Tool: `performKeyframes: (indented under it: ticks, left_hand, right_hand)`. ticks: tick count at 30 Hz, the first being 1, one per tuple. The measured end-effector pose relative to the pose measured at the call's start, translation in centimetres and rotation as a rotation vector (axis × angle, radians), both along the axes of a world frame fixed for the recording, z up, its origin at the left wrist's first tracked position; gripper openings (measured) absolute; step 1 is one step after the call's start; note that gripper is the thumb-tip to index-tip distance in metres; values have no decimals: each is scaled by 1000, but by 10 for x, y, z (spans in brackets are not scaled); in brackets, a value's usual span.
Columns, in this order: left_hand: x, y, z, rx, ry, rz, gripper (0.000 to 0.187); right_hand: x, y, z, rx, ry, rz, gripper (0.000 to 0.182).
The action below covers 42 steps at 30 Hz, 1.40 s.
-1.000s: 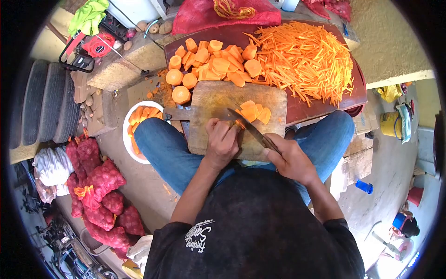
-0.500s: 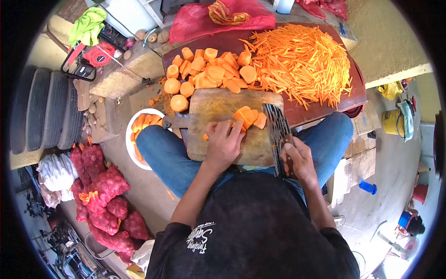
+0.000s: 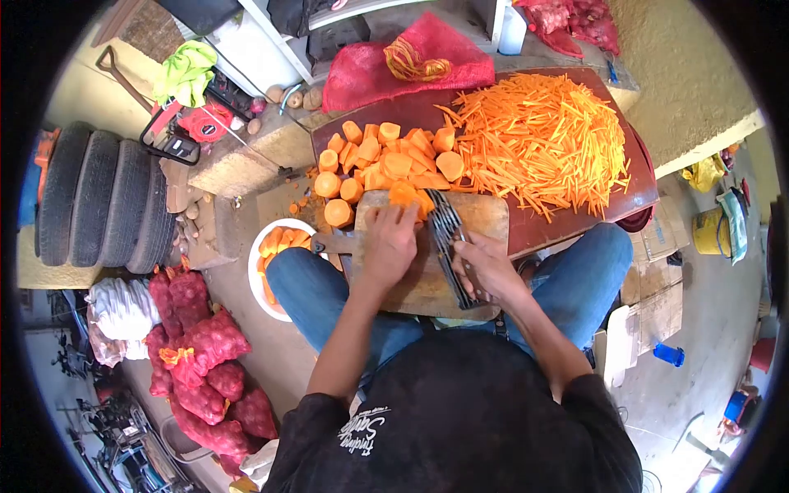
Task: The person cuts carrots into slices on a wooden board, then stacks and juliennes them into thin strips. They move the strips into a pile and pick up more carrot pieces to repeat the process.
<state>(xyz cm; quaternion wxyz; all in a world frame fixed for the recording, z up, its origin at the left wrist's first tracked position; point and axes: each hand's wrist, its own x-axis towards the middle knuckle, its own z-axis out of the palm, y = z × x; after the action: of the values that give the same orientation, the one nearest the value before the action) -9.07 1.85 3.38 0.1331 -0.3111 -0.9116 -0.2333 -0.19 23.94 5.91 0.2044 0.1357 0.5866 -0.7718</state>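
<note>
My right hand (image 3: 486, 269) grips the handle of a knife (image 3: 448, 238) with a broad, dark, slotted-looking blade. The blade stands slanted over the wooden cutting board (image 3: 419, 287). Cut carrot pieces (image 3: 407, 195) sit at the board's far edge, against the carrot chunk pile, with the blade's far end beside them. My left hand (image 3: 390, 242) is over the board's left half, fingers stretched toward these pieces and seemingly touching them. Beyond the board lie carrot chunks (image 3: 397, 166), and to their right a large heap of carrot sticks (image 3: 542, 144).
A red-brown table (image 3: 588, 215) carries the carrots. A white basin (image 3: 256, 275) with carrot pieces stands by my left knee. Red mesh sacks (image 3: 214, 341) and tires (image 3: 103, 197) are at left. Another red mesh sack (image 3: 353, 78) lies behind the table.
The knife has moved left and away from me, and the left hand has moved forward. The cut carrot pieces have shifted from mid-board to its far edge. The camera view has shifted.
</note>
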Motion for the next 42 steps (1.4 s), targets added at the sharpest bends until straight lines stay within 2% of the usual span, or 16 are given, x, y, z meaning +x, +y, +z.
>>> performKeyframes:
  ticks: [6, 10, 12, 15, 16, 17, 23, 25, 28, 29, 32, 36, 39, 42]
  left_hand:
    - [-50, -14, 15, 66, 43, 64, 50]
    - [-85, -14, 8, 89, 76, 88, 45]
    - [-102, -16, 3, 92, 61, 100, 47]
    - [-106, -13, -8, 151, 222, 201, 43]
    - [-105, -14, -12, 172, 204, 217, 42]
    - [-102, -17, -16, 194, 184, 235, 41]
    - [-63, -24, -7, 210, 176, 282, 38]
    - [-51, -30, -5, 180, 199, 261, 37]
    - [-30, -45, -8, 235, -50, 186, 39]
    - [-20, -51, -11, 180, 21, 151, 45]
    - [20, -48, 19, 156, -313, 128, 51]
    - [41, -48, 16, 159, -311, -3, 50]
    - [46, -50, 8, 104, -300, 22, 49]
    - [44, -47, 0, 203, -244, 20, 50]
  right_hand:
    - [-58, -19, -2, 122, 257, 82, 25]
    - [-87, -8, 12, 266, 270, 146, 25]
    - [-87, -5, 17, 281, 313, 60, 29]
    - [-80, 4, 17, 387, 411, -13, 30]
    - [-78, 9, 11, 438, 466, -30, 30]
    - [-76, 14, 7, 490, 520, -44, 30]
    - [-69, 20, 12, 153, 265, -53, 25]
    - [-68, 17, 19, 152, 301, -28, 24]
    - [-69, 13, 15, 131, 389, 19, 24]
    - [-68, 13, 10, 123, 417, 36, 24]
    - [-63, 13, 26, 173, 422, 105, 26]
    - [-57, 7, 14, 192, 357, 135, 29]
    - [-51, 1, 13, 256, 340, 162, 31]
    - [-38, 2, 22, 284, 306, 182, 35]
